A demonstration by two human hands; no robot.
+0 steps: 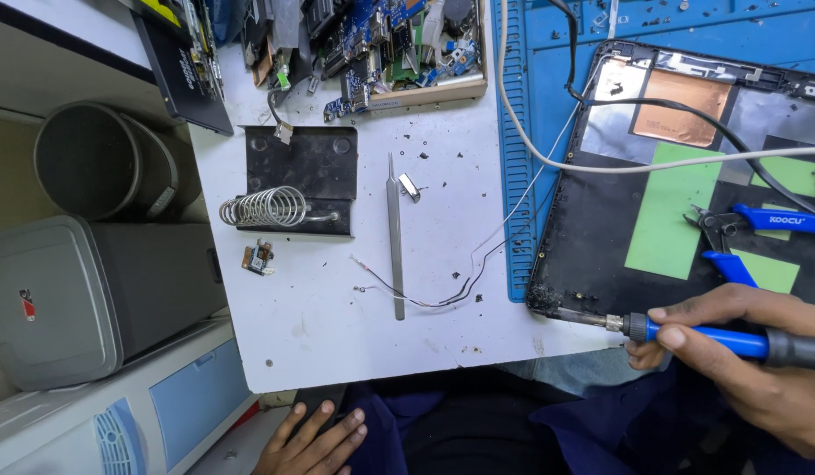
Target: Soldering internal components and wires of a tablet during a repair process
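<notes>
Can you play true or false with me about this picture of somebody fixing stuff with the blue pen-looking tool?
1. The right hand holds a blue-handled soldering iron. True.
2. The iron's tip touches the white table. False: the tip is at the lower left corner of the opened black device shell.
3. The left hand is holding the metal tweezers. False: the tweezers lie alone on the table, and the left hand is down below the table edge.
4. The coil-spring iron stand is empty. True.
5. Blue-handled cutters lie on the device shell. True.
6. The box of circuit boards sits at the near edge of the table. False: it is at the far edge.
</notes>
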